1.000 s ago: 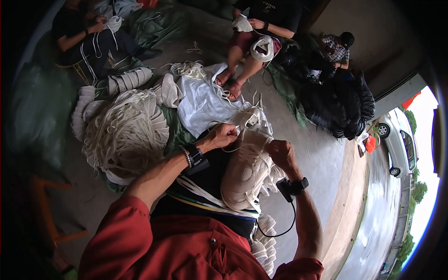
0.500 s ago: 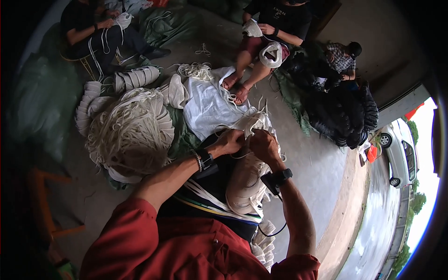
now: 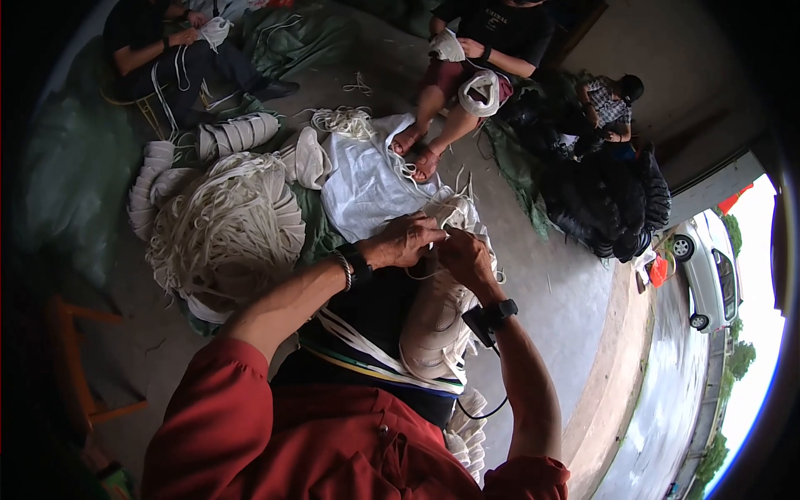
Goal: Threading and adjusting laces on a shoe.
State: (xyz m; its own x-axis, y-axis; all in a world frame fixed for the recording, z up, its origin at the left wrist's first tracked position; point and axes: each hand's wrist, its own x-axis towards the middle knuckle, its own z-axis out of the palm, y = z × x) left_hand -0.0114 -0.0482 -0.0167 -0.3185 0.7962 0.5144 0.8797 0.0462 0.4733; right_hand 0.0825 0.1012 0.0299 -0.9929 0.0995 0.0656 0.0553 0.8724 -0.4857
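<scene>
A beige shoe upper (image 3: 429, 325) lies across my lap, its rounded end toward me, in a row with paler uppers (image 3: 454, 208) beyond it. Over the far end of the row, my left hand (image 3: 406, 239) is closed, thumb and fingers pinched on a thin white shoelace (image 3: 417, 273) that loops out below it. My right hand (image 3: 468, 260) is closed just beside it, fingertips bent down onto the upper's edge and nearly touching the left ones. The exact grip at the fingertips is partly hidden. Several long white laces (image 3: 367, 340) lie over my thigh.
A big heap of laces and uppers (image 3: 233, 225) stands at the left, next to a white sheet (image 3: 358, 179). Co-workers sit ahead, one (image 3: 492, 50) holding an upper. Black stacked pieces (image 3: 617, 200) lie at the right; an orange stool (image 3: 83, 358) stands at the left.
My left hand has turned and shifted, its fingers now stretching further toward the right hand. The right hand stays nearly in place at the upper. The whole view has shifted slightly.
</scene>
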